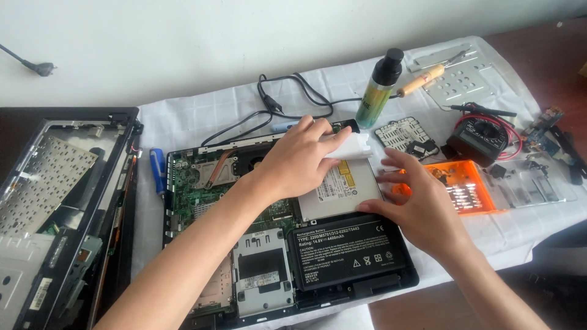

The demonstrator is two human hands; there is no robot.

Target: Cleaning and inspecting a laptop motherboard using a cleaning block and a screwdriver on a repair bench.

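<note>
An opened laptop base lies on a white cloth, its green circuit board and copper heat pipe exposed. My left hand rests over the top of the silver optical drive and presses a white wipe against its far edge. My right hand lies with fingers spread at the drive's right edge, beside the black battery. A silver hard drive caddy sits left of the battery.
A laptop lid with keyboard frame lies at the left. Behind the base stand a spray bottle, a black cable and a wooden-handled tool. To the right are an orange screw box, a multimeter, metal plates and a blue screwdriver.
</note>
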